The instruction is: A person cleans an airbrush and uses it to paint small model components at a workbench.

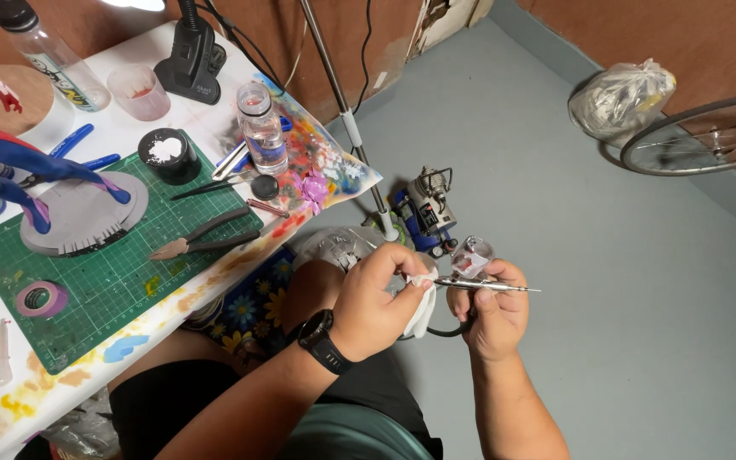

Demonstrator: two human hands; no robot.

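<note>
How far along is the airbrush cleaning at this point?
Done: cannot tell. In hand: the right hand grips the airbrush, and the left hand presses a white tissue against its rear end. Left: the clear cup looks reddish inside.

Labelled clear bottle (47, 53), table's corner

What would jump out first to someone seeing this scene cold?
Low in the middle, the left hand presses a white cloth against a slim metal airbrush held by the right hand. To the left, a green cutting mat on a paint-splashed table carries a blue figure on a grey round base.
</note>
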